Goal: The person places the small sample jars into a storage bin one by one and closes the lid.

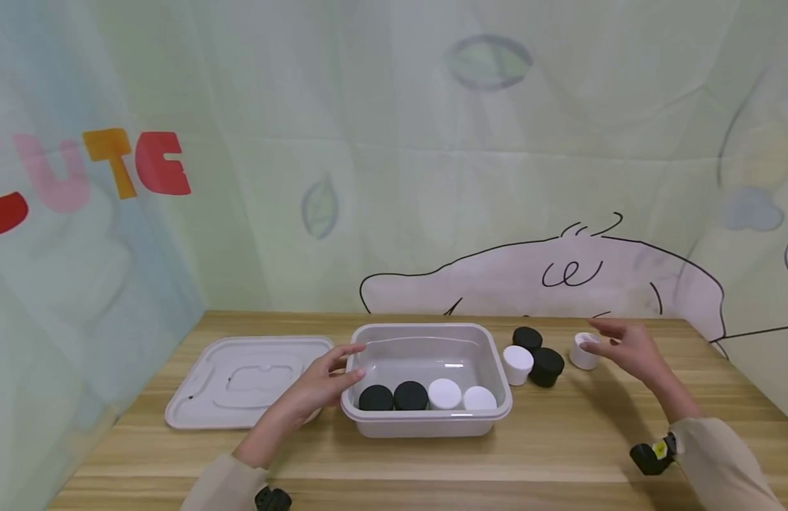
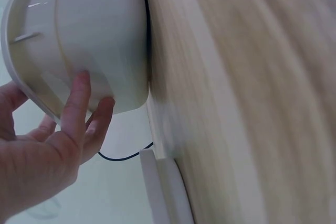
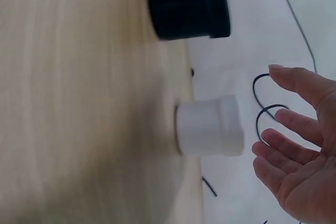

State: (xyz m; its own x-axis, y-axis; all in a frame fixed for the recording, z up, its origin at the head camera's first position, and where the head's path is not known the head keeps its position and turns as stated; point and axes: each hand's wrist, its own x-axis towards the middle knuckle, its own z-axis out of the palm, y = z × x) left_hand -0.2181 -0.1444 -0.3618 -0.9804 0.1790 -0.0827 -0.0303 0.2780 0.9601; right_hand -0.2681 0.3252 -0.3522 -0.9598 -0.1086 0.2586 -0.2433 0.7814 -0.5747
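A clear plastic bin stands mid-table with two black jars and two white jars in a row along its near wall. My left hand rests against the bin's left side, fingers straight and touching its rim. Right of the bin stand a white jar and two black jars. Farther right a lone white jar sits on the wood. My right hand hovers open just above and beside that jar, holding nothing.
The bin's flat lid lies on the table to the left of the bin. A printed fabric backdrop closes off the far edge and both sides. Bare wooden tabletop stretches along the near side.
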